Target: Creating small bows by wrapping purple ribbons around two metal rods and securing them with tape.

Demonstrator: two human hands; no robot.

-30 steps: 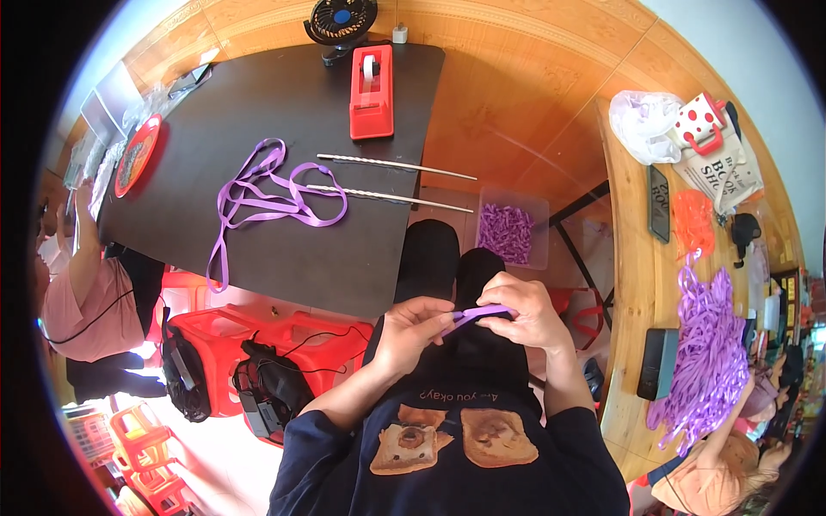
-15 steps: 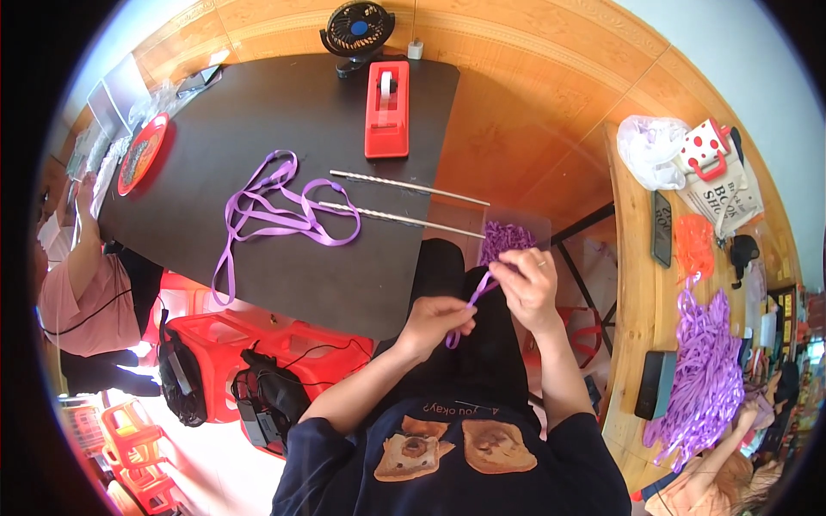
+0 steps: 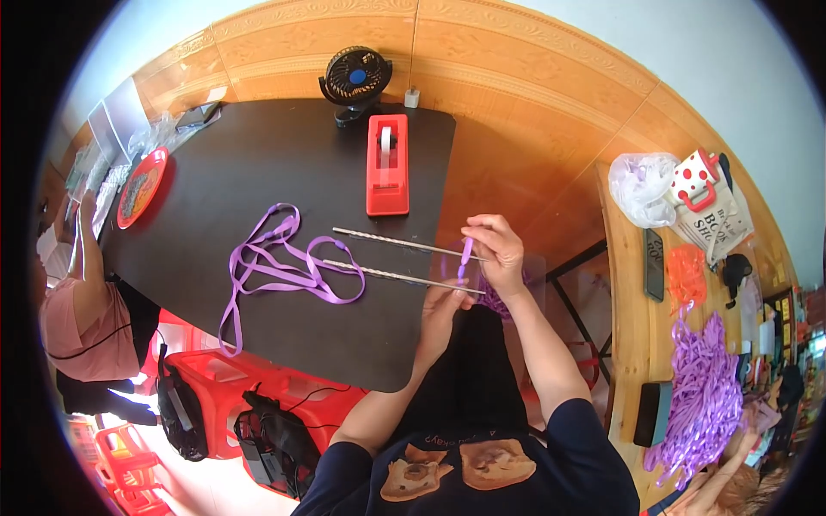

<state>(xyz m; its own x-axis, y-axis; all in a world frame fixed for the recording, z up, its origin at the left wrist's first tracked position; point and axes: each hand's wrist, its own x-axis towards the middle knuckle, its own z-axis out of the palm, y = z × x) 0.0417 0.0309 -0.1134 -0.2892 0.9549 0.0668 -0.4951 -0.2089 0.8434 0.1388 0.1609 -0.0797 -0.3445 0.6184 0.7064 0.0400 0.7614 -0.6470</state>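
Observation:
My left hand (image 3: 442,311) is closed, pinching the lower end of a short purple lanyard strap (image 3: 465,256) by the tip of the nearer metal rod (image 3: 397,277). My right hand (image 3: 503,254) pinches the strap's upper end, beside the tip of the farther metal rod (image 3: 391,243). Held upright, the strap spans the gap between the rod tips; whether it is looped over them I cannot tell. Both rods stick out past the right edge of the black table (image 3: 284,163). Purple lanyards (image 3: 284,277) lie loosely on the table to the left, one passing by the nearer rod's inner end.
A red tape dispenser (image 3: 388,168) and a black fan (image 3: 356,79) stand at the back. Partly hidden purple straps (image 3: 493,303) lie below my right hand. The wooden table (image 3: 621,344) bears a purple strap heap (image 3: 699,391). A person (image 3: 90,314) sits at far left.
Both hands have moved forward from over my lap to the rod tips, carrying the purple strap, now held upright between them. The view has tilted, so the table appears lower.

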